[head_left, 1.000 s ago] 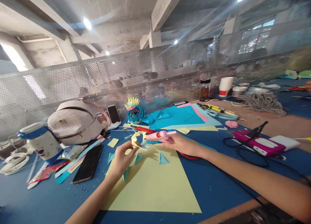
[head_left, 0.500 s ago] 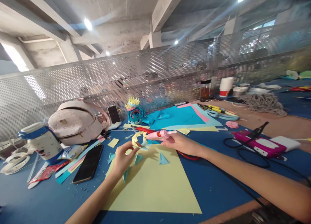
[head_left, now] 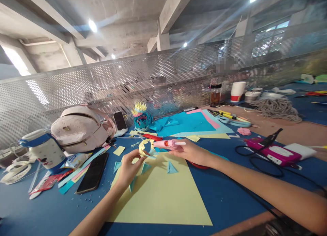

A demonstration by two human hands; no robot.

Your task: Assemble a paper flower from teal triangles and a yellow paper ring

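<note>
My left hand pinches a small folded yellow paper piece just above a large yellow sheet. My right hand grips a pink glue gun, its nozzle pointing left at the paper piece. Folded teal paper triangles lie on the yellow sheet around both hands. A finished teal and yellow paper flower stands further back on the blue table.
A black phone and coloured paper strips lie left of my left hand. A pale backpack and a mug stand at the left. Blue and pink sheets lie behind. A magenta box with black cables sits at the right.
The glue stick at the back of the glue gun has shifted slightly lower. Both hands stay almost where they were.
</note>
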